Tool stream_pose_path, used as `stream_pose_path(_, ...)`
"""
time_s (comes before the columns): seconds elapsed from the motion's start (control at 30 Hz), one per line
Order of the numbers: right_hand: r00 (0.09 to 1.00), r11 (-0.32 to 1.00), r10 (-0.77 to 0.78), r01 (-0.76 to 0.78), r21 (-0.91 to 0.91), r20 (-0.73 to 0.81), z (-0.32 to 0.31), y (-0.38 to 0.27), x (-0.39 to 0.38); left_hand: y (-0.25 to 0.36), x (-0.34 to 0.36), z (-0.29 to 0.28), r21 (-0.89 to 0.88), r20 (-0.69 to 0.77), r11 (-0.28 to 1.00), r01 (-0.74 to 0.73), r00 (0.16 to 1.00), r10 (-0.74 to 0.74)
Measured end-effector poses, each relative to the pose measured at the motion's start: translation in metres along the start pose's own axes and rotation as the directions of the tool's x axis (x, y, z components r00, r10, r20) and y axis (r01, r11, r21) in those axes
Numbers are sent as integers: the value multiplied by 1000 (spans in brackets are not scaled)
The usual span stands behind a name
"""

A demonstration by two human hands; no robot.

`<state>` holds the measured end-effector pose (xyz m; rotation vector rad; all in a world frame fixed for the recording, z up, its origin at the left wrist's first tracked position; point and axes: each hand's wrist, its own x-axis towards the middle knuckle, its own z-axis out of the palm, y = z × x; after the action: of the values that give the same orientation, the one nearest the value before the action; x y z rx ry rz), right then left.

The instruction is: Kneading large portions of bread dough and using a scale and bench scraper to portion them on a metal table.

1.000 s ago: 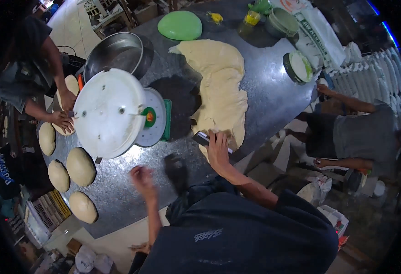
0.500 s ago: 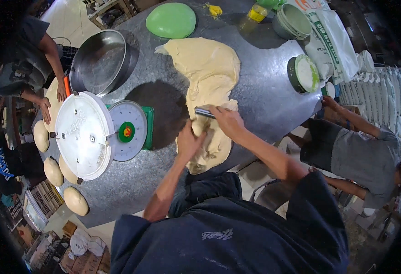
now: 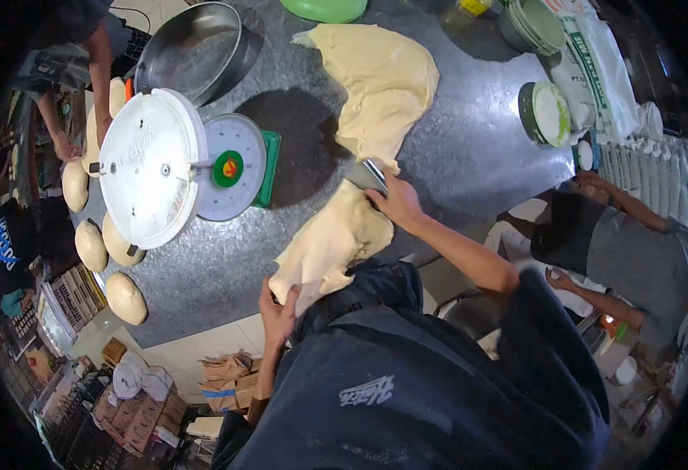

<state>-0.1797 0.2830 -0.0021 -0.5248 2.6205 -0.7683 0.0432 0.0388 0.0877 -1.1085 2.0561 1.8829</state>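
Note:
My right hand (image 3: 397,202) grips a metal dough scraper (image 3: 374,177), its blade down at the gap between two masses of pale dough. The large far dough (image 3: 383,78) spreads flat over the metal table. A smaller dough piece (image 3: 332,239) lies nearer me, its near end at the table's front edge beside my body. My left hand (image 3: 280,309) is closed on that near end, thumb on top. Left of the dough stands a green weighing scale (image 3: 269,168) with a round dial and a white round pan (image 3: 152,168).
Several dough balls (image 3: 126,298) sit along the table's left side, where another person's hands (image 3: 66,147) are at work. A round metal pan (image 3: 191,51) lies behind the scale. At right are a green-rimmed tub (image 3: 549,115), buckets (image 3: 532,27), and a person in grey (image 3: 634,251).
The near dough has come apart from the large mass. My left hand has drawn its end toward me, and the scraper now stands at the gap. The view has shifted too.

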Motion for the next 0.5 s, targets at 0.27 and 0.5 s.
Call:
stream_pose_path(0.27, 996, 997, 4, 3, -80, 84, 2, -24, 0, -58, 14, -33, 549, -160, 829, -107, 960, 230)
stream_pose_path(0.5, 988, 955, 142, -153, 253, 58, 75, -12, -26, -56, 58, 39, -554, 183, 785, 276, 961, -208)
